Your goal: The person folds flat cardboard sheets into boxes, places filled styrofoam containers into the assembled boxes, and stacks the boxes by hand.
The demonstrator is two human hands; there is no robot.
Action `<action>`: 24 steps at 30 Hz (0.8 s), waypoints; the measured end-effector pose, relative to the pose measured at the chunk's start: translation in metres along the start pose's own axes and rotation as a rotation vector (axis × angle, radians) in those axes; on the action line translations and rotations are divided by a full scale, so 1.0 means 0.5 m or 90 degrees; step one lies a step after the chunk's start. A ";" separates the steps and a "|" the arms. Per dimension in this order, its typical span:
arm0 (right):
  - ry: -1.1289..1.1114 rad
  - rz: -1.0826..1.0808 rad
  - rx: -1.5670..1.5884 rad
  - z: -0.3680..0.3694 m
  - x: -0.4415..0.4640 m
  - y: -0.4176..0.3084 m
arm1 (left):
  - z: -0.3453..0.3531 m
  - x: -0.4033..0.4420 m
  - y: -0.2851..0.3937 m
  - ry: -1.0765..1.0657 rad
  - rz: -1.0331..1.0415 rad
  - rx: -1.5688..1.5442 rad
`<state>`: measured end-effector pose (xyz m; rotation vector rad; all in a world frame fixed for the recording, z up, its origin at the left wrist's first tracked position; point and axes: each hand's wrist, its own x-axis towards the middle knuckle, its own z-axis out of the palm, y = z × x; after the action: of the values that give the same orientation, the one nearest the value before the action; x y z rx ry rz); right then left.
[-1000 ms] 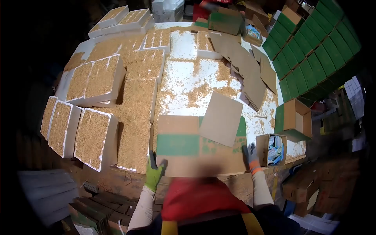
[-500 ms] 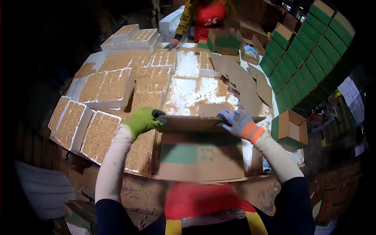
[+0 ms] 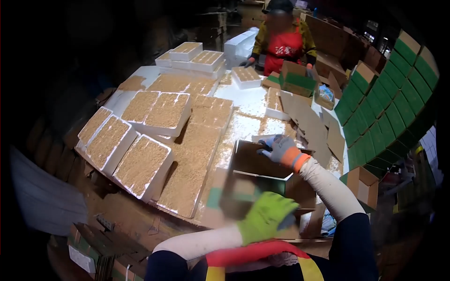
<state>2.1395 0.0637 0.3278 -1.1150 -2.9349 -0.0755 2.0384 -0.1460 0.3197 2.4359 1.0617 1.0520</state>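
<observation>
An open cardboard carton point(image 3: 253, 158) with a green band stands at the table's front edge, its near flap folded outward. My right hand point(image 3: 283, 152), in a grey glove with an orange cuff, is over the carton's opening with its fingers apart, holding nothing. My left hand point(image 3: 267, 216), in a green glove, is low in front of the carton, over the near flap. Motion blurs its fingers, so whether it grips anything cannot be made out. White foam trays point(image 3: 143, 166) filled with brown granular material lie to the left.
Across the table a person in a red apron point(image 3: 284, 46) stands by another carton point(image 3: 298, 80). Flat cardboard pieces point(image 3: 307, 124) lie right of centre. Stacked green cartons point(image 3: 382, 112) rise at the right, with a small open box point(image 3: 362, 185) below.
My left hand has left the carton's upper edge and moved down and right to its front. The carton's opening now shows. My view has shifted; a filled tray now sits near the other person.
</observation>
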 end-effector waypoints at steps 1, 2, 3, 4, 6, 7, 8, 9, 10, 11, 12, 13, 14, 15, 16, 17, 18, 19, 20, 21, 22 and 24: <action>-0.027 -0.009 0.008 0.013 0.008 -0.035 | -0.026 -0.013 0.013 -0.006 -0.015 0.002; -0.046 -0.015 0.008 0.020 0.015 -0.048 | -0.069 -0.024 0.008 -0.008 0.005 -0.138; -0.049 -0.024 0.000 0.032 0.019 -0.037 | -0.118 -0.033 -0.013 -0.010 0.030 -0.277; -0.047 -0.021 0.011 0.041 0.024 -0.035 | -0.180 -0.058 -0.065 0.054 -0.092 -0.563; -0.048 0.004 0.100 0.042 0.036 -0.027 | -0.143 -0.065 -0.135 0.075 -0.090 -0.456; -0.047 0.006 0.102 0.041 0.038 -0.026 | -0.119 -0.078 -0.169 0.115 -0.086 -0.354; 0.019 -0.040 0.214 0.036 0.041 -0.023 | -0.096 -0.089 -0.191 0.164 -0.081 -0.254; 0.080 -0.082 0.327 0.036 0.036 -0.022 | -0.059 -0.087 -0.197 -0.012 -0.075 -0.033; 0.282 -0.152 0.291 0.019 0.006 -0.016 | -0.033 -0.067 -0.200 -0.187 -0.053 0.187; 0.304 -0.132 0.365 -0.019 -0.044 0.018 | -0.029 -0.058 -0.212 -0.193 -0.069 0.279; 0.272 0.008 0.314 -0.063 -0.109 0.051 | -0.027 -0.050 -0.215 -0.182 -0.065 0.264; 0.270 0.047 0.310 -0.081 -0.185 0.083 | -0.029 -0.049 -0.215 -0.154 -0.101 0.219; 0.005 0.141 0.373 -0.123 -0.253 0.090 | -0.032 -0.050 -0.219 -0.121 -0.144 0.181; -0.089 -0.022 0.255 -0.076 -0.316 0.095 | -0.020 -0.058 -0.223 -0.105 -0.146 0.175; -0.241 -0.053 0.095 -0.103 -0.335 0.010 | -0.014 -0.052 -0.221 -0.103 -0.151 0.175; -0.353 -0.115 0.063 -0.101 -0.346 -0.050 | -0.012 -0.046 -0.214 -0.106 -0.185 0.200; -0.368 -0.151 0.133 -0.102 -0.336 -0.098 | -0.008 -0.045 -0.208 -0.110 -0.215 0.223; -0.359 -0.141 0.110 -0.086 -0.319 -0.110 | -0.003 -0.047 -0.215 -0.146 -0.211 0.225; -0.349 -0.134 0.083 -0.058 -0.293 -0.100 | -0.005 -0.051 -0.234 -0.150 -0.208 0.226; -0.368 -0.129 0.307 -0.016 -0.263 -0.046 | -0.014 -0.062 -0.258 -0.086 -0.157 0.094; -0.381 -0.121 0.534 0.027 -0.233 0.005 | -0.027 -0.071 -0.274 -0.024 -0.109 -0.039; -0.496 0.002 0.592 0.083 -0.209 0.021 | -0.037 -0.047 -0.248 -0.045 -0.215 -0.185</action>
<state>2.2253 0.0043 0.2851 -1.0801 -2.7843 1.8577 1.9497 -0.0781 0.2576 1.9666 1.1554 0.9259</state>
